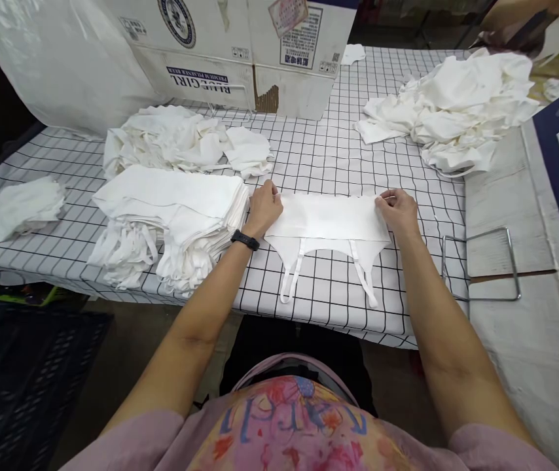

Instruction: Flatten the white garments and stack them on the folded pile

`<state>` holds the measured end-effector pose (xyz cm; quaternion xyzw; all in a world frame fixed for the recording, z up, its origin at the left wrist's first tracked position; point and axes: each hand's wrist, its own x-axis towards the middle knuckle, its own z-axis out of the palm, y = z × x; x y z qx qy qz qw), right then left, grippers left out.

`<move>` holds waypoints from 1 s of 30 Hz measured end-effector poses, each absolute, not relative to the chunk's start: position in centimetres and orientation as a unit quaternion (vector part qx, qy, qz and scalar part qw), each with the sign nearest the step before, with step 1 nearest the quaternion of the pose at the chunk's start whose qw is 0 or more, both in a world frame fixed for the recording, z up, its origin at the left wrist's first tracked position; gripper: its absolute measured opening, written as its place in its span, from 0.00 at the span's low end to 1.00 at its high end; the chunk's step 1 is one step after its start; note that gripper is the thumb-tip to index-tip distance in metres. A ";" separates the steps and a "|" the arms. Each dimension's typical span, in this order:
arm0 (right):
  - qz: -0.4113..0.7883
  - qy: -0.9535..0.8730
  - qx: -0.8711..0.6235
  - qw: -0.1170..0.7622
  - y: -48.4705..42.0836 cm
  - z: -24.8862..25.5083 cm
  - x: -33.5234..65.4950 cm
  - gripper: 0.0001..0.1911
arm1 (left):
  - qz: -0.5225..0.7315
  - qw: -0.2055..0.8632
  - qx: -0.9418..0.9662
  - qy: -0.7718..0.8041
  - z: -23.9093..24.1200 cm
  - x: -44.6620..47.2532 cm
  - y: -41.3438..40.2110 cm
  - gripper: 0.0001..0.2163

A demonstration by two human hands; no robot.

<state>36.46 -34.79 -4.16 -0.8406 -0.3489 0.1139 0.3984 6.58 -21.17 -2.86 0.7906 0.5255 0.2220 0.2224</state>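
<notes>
A white camisole top [331,219] with thin straps lies flat on the checked cloth, its straps towards me. My left hand [264,208] pinches its upper left corner. At the upper right corner, my right hand [398,210] grips the fabric between thumb and fingers. Just left of my left hand stands a neat stack of white tops [176,196], with straps bunched at its near side. Behind that stack is a loose heap of white garments [166,137].
A large carton [240,59] stands at the back, beside a translucent plastic bag [73,65]. More white garments [456,104] are heaped at the back right. On the right are a metal wire frame [518,261] and another carton [510,209]. One white garment [19,206] lies far left.
</notes>
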 end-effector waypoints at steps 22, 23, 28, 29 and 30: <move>0.212 -0.270 -0.767 0.541 -35.6 -4.2 36.7 0.12 | 0.273 0.274 0.751 0.536 -2.6 6.0 -21.2 0.12; 0.207 -0.269 -0.768 0.544 -35.8 -4.0 36.6 0.12 | 0.277 0.274 0.750 0.534 -2.5 6.0 -21.3 0.12; 0.186 -0.251 -0.763 0.566 -36.5 -2.8 36.4 0.13 | 0.334 0.278 0.756 0.490 -1.3 5.8 -21.8 0.12; 0.182 -0.250 -0.756 0.577 -36.6 -2.5 36.4 0.12 | 0.351 0.278 0.757 0.475 -1.0 5.8 -21.9 0.12; 0.178 -0.249 -0.748 0.589 -36.7 -2.1 36.4 0.12 | 0.365 0.279 0.759 0.462 -0.6 5.8 -22.0 0.11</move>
